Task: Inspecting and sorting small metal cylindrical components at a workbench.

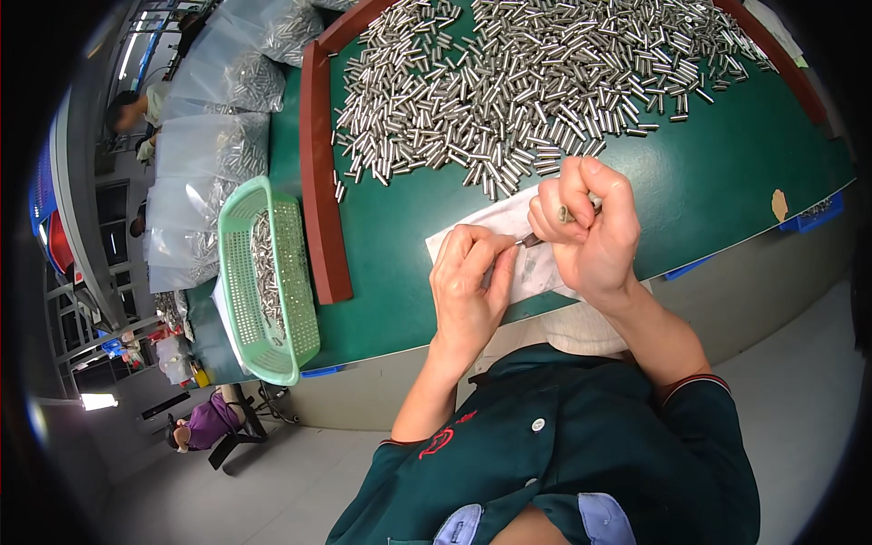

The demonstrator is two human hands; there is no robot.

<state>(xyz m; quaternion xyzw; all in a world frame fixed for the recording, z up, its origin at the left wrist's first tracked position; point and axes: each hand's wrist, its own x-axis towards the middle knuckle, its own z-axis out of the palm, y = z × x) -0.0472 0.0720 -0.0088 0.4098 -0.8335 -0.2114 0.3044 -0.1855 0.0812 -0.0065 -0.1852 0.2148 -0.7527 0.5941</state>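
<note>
My right hand point(590, 227) grips a small hand tool point(565, 214), its dark tip point(527, 241) pointing left toward my left hand point(468, 282). My left hand's fingers pinch something small at that tip, mostly hidden by the fingertips. Both hands hover over a white paper sheet point(536, 268) on the green table point(727, 173). A large pile of short metal pins point(518, 82) lies just beyond the hands.
A red-brown raised border point(318, 173) runs along the table's left side. A green plastic basket point(268, 282) holds more pins. Clear bags of pins point(218, 118) lie further left. Other people sit at the far left and below the table.
</note>
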